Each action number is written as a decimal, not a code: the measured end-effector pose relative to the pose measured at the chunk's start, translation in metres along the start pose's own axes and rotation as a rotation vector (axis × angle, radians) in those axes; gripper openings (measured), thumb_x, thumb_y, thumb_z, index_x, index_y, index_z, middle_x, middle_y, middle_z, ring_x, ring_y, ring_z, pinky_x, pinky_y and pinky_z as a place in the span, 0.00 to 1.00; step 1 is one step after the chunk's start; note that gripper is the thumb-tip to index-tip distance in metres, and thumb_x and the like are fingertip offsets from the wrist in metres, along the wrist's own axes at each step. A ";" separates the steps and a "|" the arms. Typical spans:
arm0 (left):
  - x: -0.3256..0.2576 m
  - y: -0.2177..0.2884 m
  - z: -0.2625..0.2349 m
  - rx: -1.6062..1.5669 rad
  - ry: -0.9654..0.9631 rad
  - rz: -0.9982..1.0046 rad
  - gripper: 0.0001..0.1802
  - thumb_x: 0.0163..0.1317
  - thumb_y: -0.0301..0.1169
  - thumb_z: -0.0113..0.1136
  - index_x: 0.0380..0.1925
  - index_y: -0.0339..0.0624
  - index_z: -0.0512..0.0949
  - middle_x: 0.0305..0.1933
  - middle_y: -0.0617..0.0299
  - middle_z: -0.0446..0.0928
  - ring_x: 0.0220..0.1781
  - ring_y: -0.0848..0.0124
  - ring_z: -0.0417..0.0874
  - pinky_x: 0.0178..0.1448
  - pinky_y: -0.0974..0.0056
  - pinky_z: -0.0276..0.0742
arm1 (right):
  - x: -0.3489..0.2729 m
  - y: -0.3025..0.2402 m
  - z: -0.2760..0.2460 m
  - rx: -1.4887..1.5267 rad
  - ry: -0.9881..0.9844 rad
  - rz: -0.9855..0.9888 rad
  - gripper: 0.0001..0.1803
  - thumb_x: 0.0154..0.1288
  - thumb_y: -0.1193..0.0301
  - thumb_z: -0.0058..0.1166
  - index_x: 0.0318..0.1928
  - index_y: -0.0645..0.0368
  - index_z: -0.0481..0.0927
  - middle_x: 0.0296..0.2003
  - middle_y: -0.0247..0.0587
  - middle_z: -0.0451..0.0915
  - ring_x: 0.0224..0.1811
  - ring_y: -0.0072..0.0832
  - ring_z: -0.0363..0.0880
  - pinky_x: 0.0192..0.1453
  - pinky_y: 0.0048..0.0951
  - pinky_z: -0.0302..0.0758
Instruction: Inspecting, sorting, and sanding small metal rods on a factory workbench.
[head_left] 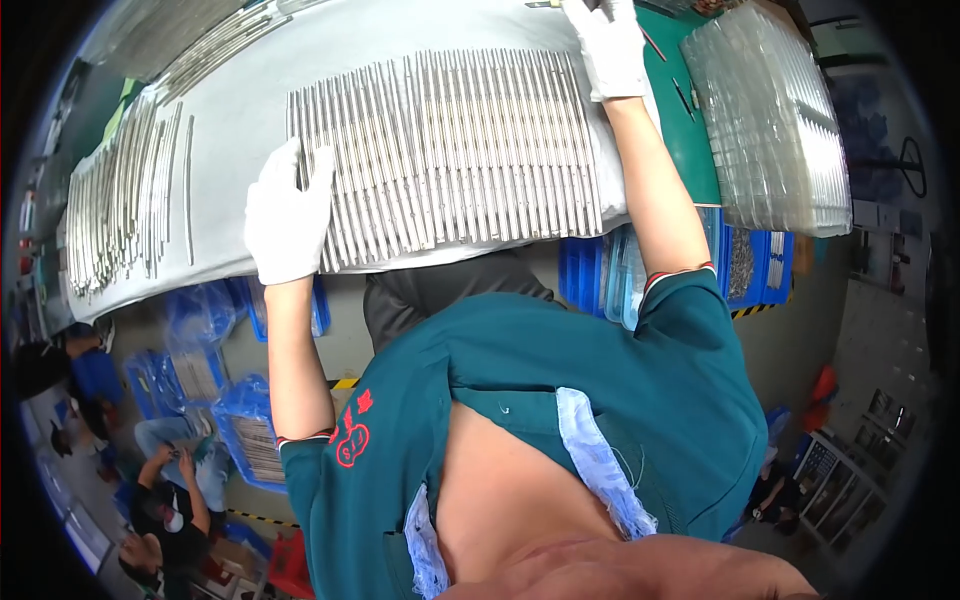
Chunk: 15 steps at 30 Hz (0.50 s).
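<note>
A long row of slim silvery metal rods point(450, 150) lies side by side on the grey-white covered table. At the row's left end is my left hand point(290, 215) in a white glove, thumb and forefinger apart, touching the outermost rods. My right hand point(612, 55), gloved too, reaches past the row's far right corner. Its fingertips are partly cut off by the upper edge; they look bent around something dark that I cannot make out. Close to them lies a small yellow-and-black tool point(543, 4).
More rods point(125, 200) lie at the left, with a single rod point(190, 190) beside them. On the green mat point(675, 100) are a pen-like tool point(683, 95) and stacked clear plastic trays point(770, 125). Blue bins point(250, 430) stand below the table; a person point(175, 500) sits at lower left.
</note>
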<state>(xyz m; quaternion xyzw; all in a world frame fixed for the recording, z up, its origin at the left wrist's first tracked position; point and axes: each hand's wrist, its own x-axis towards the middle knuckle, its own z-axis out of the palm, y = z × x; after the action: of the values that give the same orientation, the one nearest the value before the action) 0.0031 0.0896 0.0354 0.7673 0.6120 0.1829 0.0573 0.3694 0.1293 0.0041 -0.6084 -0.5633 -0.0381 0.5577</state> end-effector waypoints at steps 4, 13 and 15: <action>0.002 0.012 0.004 0.069 -0.014 0.030 0.26 0.61 0.50 0.53 0.50 0.44 0.76 0.52 0.55 0.76 0.48 0.53 0.78 0.53 0.56 0.73 | -0.001 -0.052 -0.020 0.920 -0.093 0.205 0.32 0.57 0.80 0.56 0.62 0.71 0.62 0.59 0.50 0.65 0.59 0.33 0.67 0.59 0.29 0.71; -0.001 0.022 0.009 0.016 -0.025 0.043 0.24 0.60 0.49 0.53 0.49 0.45 0.76 0.52 0.55 0.75 0.45 0.52 0.78 0.50 0.55 0.74 | 0.003 -0.064 -0.016 -0.346 -0.139 0.020 0.33 0.50 0.69 0.64 0.56 0.73 0.70 0.57 0.62 0.69 0.62 0.46 0.67 0.67 0.34 0.62; -0.003 0.019 0.009 0.001 0.013 0.067 0.25 0.59 0.49 0.55 0.49 0.43 0.76 0.53 0.52 0.75 0.46 0.52 0.78 0.52 0.55 0.73 | 0.001 -0.078 -0.018 -0.209 -0.170 0.144 0.32 0.50 0.70 0.63 0.55 0.74 0.70 0.57 0.62 0.70 0.61 0.45 0.68 0.65 0.33 0.64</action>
<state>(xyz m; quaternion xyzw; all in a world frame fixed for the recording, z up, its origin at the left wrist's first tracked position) 0.0227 0.0831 0.0325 0.7863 0.5862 0.1896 0.0468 0.3235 0.0965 0.0608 -0.7030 -0.5565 -0.0049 0.4427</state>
